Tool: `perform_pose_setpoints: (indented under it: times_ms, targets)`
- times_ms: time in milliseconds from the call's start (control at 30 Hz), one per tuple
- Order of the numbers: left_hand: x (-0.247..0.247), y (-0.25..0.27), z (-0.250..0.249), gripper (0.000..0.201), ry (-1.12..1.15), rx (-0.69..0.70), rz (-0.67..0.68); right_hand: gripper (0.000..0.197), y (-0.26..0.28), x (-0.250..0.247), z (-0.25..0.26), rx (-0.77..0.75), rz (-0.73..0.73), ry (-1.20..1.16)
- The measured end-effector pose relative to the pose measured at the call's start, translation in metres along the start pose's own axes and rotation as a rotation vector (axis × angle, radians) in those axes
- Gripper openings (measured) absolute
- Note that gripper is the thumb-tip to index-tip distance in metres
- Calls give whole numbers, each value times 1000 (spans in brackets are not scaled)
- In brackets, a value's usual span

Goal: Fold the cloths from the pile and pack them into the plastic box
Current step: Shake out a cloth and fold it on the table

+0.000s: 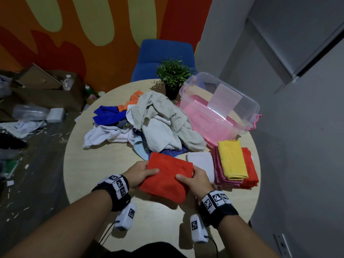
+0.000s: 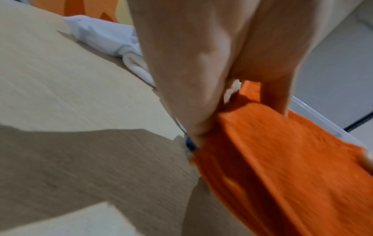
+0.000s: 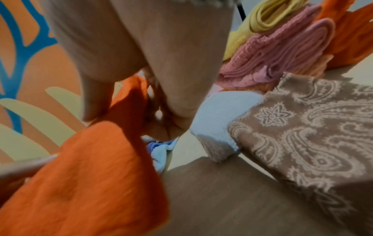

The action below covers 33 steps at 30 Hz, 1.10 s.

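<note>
Both hands, left & right, grip a folded orange cloth over a round wood table w/ pile, box, mural wall behind.

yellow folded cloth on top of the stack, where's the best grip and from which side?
Take the yellow cloth at its near end, coming from the person's side. The right wrist view shows that end as a rounded, rolled fold, so a pinch there likely catches all layers together. It lies topmost on the pink cloths, with the red cloth beside it, so nothing covers it.
</note>
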<state>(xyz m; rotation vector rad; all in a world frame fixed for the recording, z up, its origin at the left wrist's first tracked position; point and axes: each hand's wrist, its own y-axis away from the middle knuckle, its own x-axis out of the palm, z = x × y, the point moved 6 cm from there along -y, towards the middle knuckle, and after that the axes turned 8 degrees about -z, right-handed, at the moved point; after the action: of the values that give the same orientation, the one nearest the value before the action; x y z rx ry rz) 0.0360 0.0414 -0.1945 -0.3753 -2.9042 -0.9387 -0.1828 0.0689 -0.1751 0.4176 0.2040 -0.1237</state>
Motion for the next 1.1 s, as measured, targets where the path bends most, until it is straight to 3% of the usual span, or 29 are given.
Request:
perform_pose_setpoints:
  times_ms: [67, 100, 233, 300, 333, 433, 533, 667, 833, 967, 1100]
  targets:
    - [-2, 0, -3, 36, 65, -6, -48, 19, 2, -1, -6, 37, 0, 49]
    - [-2, 1, -5, 30, 78, -8, -54, 27, 1, -3, -8, 47, -29, 71]
    - [8, 9, -14, 61, 138, 27, 23, 31, 2, 1, -2, 86, 5, -148]
    - [13, 11, -17, 44, 158, 41, 58, 53, 2, 6, 1, 77, 63, -198]
    - [14, 11, -18, 43, 162, 42, 59, 54, 3, 7, 5, 33, 71, -179]
    - [11, 9, -21, 43, 194, 46, 60, 31, 0, 0, 11, -45, 20, -138]
    - [8, 12, -25, 29, 215, 27, 3, 33, 1, -1, 18, 5, 15, -259]
    - [9, 17, -32, 44, 294, 41, 42, 41, 3, -3, 30, 24, 91, -387]
    - [8, 18, -41, 46, 264, 95, 1, 46, 6, -14, 43, -54, 191, -300]
    - [14, 23, -58, 44, 196, 119, 21, 28, 13, -18, 48, 26, 279, -275]
    - [32, 27, -85, 43, 28, 163, 161, 9, 23, -20, 64, 54, 308, -229]
